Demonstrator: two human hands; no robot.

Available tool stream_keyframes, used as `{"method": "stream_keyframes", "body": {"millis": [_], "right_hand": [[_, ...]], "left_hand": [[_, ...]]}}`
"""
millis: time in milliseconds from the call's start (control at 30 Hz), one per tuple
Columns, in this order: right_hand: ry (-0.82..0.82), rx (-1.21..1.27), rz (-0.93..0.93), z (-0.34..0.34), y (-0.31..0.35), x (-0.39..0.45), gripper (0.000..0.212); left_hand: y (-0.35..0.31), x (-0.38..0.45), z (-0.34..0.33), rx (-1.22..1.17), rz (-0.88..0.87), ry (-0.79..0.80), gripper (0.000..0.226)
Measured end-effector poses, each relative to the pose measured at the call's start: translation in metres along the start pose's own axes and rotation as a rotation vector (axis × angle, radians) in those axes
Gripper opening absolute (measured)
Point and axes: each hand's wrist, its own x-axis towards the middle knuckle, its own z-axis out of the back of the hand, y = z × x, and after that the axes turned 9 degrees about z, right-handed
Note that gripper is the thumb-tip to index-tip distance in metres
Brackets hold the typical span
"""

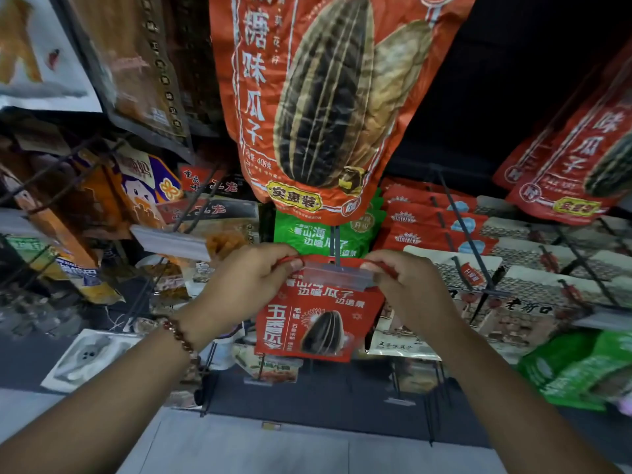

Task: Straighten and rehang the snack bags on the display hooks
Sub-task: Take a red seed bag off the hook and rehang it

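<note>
Centre frame, our left hand (251, 280) and right hand (405, 285) pinch the red snack bag's (316, 323) top corners at the hook (337, 246). If we miss the hole behind that price tag (338, 276), it drops.

Pinched at its top corners in both hands' grip, the small red snack bag (318, 323) is glossy plastic film, lightly creased. Between the grips a clear, smooth plastic label strip (338, 276) fronts a thin dark metal hook (337, 246). Above the grip hangs a large orange bag (307, 97) of shiny, wrinkled film.
</note>
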Motion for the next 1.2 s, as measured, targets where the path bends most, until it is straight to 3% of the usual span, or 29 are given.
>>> {"method": "stream_keyframes", "body": {"millis": [233, 567, 867, 1000, 1200], "right_hand": [[-0.021, -0.083, -0.016, -0.010, -0.002, 0.003, 0.016], [-0.113, -0.300, 0.025, -0.035, -0.008, 0.018, 0.018], [-0.129, -0.263, 0.020, -0.038, -0.004, 0.017, 0.021], [-0.139, -0.289, 0.053, -0.037, -0.003, 0.005, 0.040], [-0.037, -0.357, 0.025, -0.044, -0.007, -0.025, 0.068]], "left_hand": [[0.012, 0.012, -0.008, 0.018, 0.046, 0.007, 0.019], [0.014, 0.022, -0.028, 0.243, -0.058, -0.255, 0.024], [0.011, 0.019, -0.033, 0.263, -0.064, -0.315, 0.021], [0.017, 0.002, -0.034, 0.346, -0.008, -0.302, 0.070], [0.029, -0.038, -0.055, 0.540, -0.019, -0.285, 0.086]]}}
